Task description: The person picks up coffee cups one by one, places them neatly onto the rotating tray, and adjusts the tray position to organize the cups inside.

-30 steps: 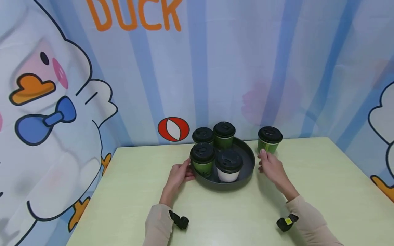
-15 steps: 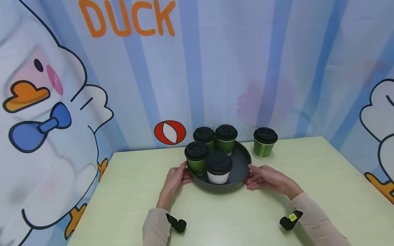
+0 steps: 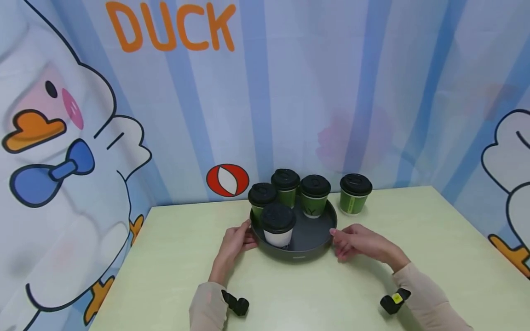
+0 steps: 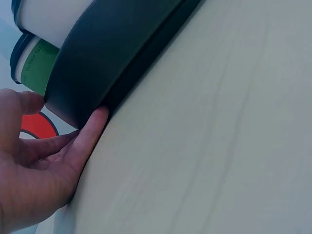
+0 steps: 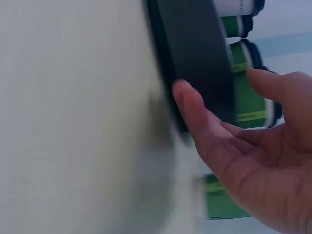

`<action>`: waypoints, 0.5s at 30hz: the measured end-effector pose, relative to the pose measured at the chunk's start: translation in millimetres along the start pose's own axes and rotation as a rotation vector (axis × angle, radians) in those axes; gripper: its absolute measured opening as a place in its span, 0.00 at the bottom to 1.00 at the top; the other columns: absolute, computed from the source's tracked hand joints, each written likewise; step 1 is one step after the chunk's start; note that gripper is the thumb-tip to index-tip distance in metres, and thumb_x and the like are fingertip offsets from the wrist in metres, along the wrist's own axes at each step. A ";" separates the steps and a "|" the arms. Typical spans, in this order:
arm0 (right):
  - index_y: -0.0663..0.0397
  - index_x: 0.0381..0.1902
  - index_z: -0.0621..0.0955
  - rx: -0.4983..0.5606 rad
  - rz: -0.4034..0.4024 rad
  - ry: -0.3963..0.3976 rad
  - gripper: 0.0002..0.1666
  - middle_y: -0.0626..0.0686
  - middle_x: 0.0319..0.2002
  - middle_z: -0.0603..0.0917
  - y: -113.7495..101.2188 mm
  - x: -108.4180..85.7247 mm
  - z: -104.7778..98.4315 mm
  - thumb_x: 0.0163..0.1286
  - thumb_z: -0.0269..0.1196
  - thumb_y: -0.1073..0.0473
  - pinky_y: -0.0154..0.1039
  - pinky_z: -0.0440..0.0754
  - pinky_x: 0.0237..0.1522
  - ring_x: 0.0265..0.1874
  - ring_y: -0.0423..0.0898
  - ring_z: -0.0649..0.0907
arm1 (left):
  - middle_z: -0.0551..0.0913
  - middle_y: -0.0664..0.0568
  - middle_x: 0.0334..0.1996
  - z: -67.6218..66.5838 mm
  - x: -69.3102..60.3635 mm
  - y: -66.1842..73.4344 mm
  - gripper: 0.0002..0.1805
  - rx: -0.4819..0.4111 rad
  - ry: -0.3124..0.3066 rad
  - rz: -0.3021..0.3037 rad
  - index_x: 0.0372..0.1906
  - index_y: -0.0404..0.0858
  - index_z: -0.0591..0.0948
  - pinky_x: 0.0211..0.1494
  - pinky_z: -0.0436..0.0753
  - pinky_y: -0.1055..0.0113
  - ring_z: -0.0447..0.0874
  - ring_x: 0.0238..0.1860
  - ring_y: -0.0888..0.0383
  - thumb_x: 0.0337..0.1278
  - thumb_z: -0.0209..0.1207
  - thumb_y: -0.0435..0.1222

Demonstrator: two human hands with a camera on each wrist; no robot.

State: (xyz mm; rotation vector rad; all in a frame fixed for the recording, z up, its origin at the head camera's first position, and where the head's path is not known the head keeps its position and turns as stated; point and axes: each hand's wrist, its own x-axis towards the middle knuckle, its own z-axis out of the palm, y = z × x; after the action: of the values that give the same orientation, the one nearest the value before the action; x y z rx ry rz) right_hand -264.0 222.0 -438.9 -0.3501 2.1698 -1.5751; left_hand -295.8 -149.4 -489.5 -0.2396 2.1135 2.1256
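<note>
A round dark grey tray [image 3: 311,233] with a raised wall stands on the table, bearing several lidded paper coffee cups. Its front cup [image 3: 278,225] is white; a left green cup [image 3: 262,196], a back green cup [image 3: 285,186] and a right green cup [image 3: 314,195] stand behind. My left hand [image 3: 233,243] grips the tray's left side, thumb at the rim and fingers [image 4: 92,129] low against the wall. On the other side my right hand [image 3: 360,243] holds the wall, fingers [image 5: 192,109] at its lower edge and thumb by the rim.
Another green cup [image 3: 355,194] with a black lid stands on the pale table [image 3: 186,257], just right of the tray. A blue striped backdrop [image 3: 290,92] with duck drawings rises behind the table's back edge.
My right hand has left the separate cup and come to the tray's right side. The tray has turned clockwise: the white cup swung left and the back cups right.
</note>
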 end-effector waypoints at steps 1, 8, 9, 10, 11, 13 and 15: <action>0.74 0.48 0.79 -0.103 -0.042 0.068 0.31 0.62 0.35 0.86 -6.8 -2.0 -3.6 0.82 0.56 0.44 0.46 0.89 0.41 0.33 0.53 0.88 | 0.83 0.45 0.32 0.1 -0.5 -0.1 0.32 -0.003 -0.001 -0.002 0.57 0.21 0.79 0.39 0.90 0.65 0.86 0.29 0.59 0.77 0.55 0.51; 0.61 0.71 0.71 -0.689 -0.414 0.614 0.42 0.67 0.59 0.77 -45.4 13.4 -60.4 0.68 0.72 0.44 0.66 0.74 0.57 0.58 0.66 0.77 | 0.82 0.45 0.31 -0.1 -2.7 2.2 0.31 -0.035 -0.026 0.018 0.54 0.20 0.79 0.40 0.90 0.64 0.86 0.30 0.58 0.77 0.55 0.50; 0.59 0.75 0.67 -0.717 -0.420 0.620 0.48 0.69 0.65 0.72 -46.7 19.5 -69.1 0.65 0.73 0.44 0.71 0.69 0.60 0.63 0.69 0.72 | 0.82 0.45 0.31 -0.4 -2.8 2.6 0.31 -0.038 -0.026 0.021 0.54 0.20 0.79 0.40 0.90 0.64 0.85 0.30 0.58 0.77 0.55 0.50; 0.58 0.78 0.63 -0.729 -0.409 0.608 0.54 0.71 0.69 0.67 -46.9 26.0 -76.7 0.64 0.74 0.43 0.74 0.65 0.62 0.67 0.71 0.68 | 0.82 0.45 0.31 -0.8 -2.7 2.7 0.30 -0.040 -0.022 0.018 0.54 0.21 0.79 0.40 0.89 0.65 0.85 0.30 0.58 0.77 0.56 0.49; 0.56 0.81 0.59 -0.740 -0.384 0.586 0.58 0.71 0.72 0.63 -45.3 32.2 -83.2 0.62 0.75 0.42 0.76 0.62 0.63 0.70 0.72 0.64 | 0.82 0.45 0.32 -1.3 -2.5 2.5 0.31 -0.041 -0.022 0.019 0.54 0.20 0.79 0.39 0.89 0.65 0.85 0.30 0.58 0.77 0.55 0.50; 0.56 0.83 0.54 -0.734 -0.323 0.535 0.64 0.71 0.77 0.57 -39.3 44.0 -92.2 0.61 0.75 0.39 0.77 0.59 0.66 0.74 0.73 0.59 | 0.82 0.46 0.32 -1.6 -2.3 1.5 0.30 -0.040 -0.020 0.014 0.54 0.21 0.79 0.39 0.89 0.66 0.86 0.30 0.58 0.77 0.55 0.50; 0.58 0.83 0.52 -0.719 -0.269 0.492 0.67 0.71 0.78 0.55 -30.9 52.1 -96.9 0.61 0.75 0.38 0.75 0.59 0.68 0.75 0.72 0.57 | 0.83 0.46 0.32 -1.1 -2.2 -0.1 0.31 -0.038 -0.026 0.009 0.55 0.21 0.79 0.39 0.89 0.66 0.86 0.30 0.59 0.77 0.56 0.50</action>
State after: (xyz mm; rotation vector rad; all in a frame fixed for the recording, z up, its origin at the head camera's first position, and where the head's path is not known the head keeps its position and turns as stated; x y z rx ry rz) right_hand -357.9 269.9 -394.8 -0.5258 3.1635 -1.0038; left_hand -293.6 -150.5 -489.2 -0.2051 2.0660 2.1632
